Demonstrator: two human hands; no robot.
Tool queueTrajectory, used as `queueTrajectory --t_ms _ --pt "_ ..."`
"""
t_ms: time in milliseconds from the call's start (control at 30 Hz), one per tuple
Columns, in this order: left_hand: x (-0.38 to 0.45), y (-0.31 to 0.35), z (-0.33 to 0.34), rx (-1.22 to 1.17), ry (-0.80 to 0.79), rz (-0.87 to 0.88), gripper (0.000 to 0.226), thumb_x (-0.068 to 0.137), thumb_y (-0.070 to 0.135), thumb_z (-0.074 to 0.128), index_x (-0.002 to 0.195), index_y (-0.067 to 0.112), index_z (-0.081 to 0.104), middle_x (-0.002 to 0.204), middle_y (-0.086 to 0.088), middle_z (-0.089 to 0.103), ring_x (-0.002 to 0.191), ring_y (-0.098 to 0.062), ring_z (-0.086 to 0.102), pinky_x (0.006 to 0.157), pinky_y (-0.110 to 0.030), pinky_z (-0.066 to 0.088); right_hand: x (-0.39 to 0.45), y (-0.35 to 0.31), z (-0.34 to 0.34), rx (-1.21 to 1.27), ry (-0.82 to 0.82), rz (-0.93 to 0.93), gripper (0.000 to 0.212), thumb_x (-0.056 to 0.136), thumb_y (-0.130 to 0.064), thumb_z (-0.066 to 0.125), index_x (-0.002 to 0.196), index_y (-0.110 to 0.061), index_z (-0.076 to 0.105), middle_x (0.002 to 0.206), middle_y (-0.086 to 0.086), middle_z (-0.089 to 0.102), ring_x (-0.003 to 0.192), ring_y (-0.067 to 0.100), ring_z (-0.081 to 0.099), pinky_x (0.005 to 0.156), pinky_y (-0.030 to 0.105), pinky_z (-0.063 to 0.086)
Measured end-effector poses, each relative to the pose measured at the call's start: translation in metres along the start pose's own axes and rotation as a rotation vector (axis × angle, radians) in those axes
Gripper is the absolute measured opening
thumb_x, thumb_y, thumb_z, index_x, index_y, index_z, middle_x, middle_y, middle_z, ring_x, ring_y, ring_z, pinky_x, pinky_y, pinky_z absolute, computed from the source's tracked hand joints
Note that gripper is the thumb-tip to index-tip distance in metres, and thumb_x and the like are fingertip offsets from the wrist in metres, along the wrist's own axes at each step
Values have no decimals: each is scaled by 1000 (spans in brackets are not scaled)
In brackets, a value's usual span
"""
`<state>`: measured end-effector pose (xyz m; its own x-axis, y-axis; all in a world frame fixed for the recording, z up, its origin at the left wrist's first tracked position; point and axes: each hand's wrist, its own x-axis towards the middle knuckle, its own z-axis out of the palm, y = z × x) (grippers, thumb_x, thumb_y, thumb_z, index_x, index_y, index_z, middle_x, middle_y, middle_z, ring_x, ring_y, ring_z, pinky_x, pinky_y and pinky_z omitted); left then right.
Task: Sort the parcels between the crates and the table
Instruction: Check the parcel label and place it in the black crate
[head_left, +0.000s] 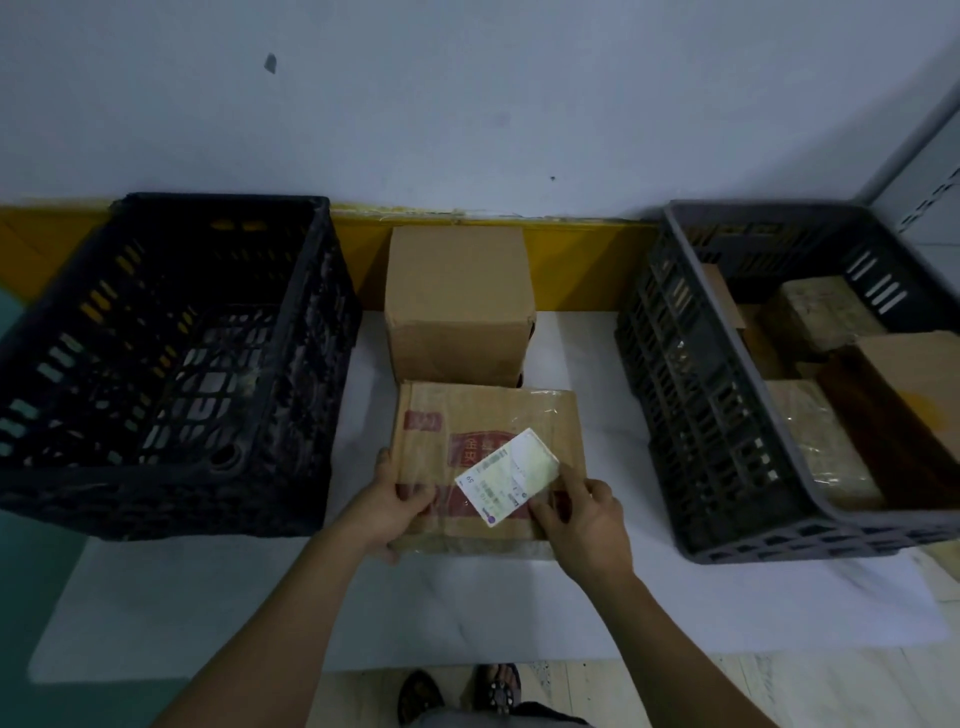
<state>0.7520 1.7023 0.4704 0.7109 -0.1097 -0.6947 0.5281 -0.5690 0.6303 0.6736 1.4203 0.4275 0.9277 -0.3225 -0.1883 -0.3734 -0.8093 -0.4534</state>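
Nearest, the left hand (400, 501) grips the flat parcel's (485, 415) near-left corner while the right hand (582, 512) pinches its white label (506, 475); apparently checking it. Next likely means choosing between the black crate (171, 364), which looks empty, and the grey crate (696, 395) holding several parcels; 1 box (457, 301) stands behind.

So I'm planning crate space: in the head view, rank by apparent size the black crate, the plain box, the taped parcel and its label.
1. Black crate
2-3. Taped parcel and plain box: alike; the parcel is nearer, so unsure
4. Label
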Motion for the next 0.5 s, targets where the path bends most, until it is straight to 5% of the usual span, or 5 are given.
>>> queueTrajectory --t_ms 100,167,300,433,500 --pt "12 -10 6 22 79 52 105 94 47 76 166 43 0 144 5 59 116 -25 66 75 -44 66 -4 -2 1 -29 -2 -15 71 101 -78 44 159 -39 36 138 9 54 121 34 54 88 46 60" --pt "19 -10 9 102 176 115 86 92 44 77 160 32 26 133 2 68 115 -27 69 89 -48 63 -10 -3 2 -79 1 7 74 99 -83 37 160 -40 33 130 7 54 113 31 58 81 41 60" --pt "30 -8 14 145 310 145 52 89 37 79 133 23 54 114 1 73 102 -26 72 87 -43 62 -28 -7 -12 -277 6 25 67 97 -85 28 147 -43 43 98 -2 52 80 21 62 56 31 49" --pt "41 -26 9 58 431 111 73 68 58 86 126 28 55 115 -5 69 97 -28 73 80 -46 65 -31 -12 -28 -396 -45 -52 51 104 -73 32 115 -36 66 78 -9 60 69 15 63 63 31 58" --pt "28 -24 13 -13 478 52 96 74 55 87 152 26 40 140 -16 56 115 -40 67 90 -41 58 -16 -12 -32 -343 54 -104 48 101 -72 42 117 -34 66 94 -7 62 83 16 63 70 33 60"
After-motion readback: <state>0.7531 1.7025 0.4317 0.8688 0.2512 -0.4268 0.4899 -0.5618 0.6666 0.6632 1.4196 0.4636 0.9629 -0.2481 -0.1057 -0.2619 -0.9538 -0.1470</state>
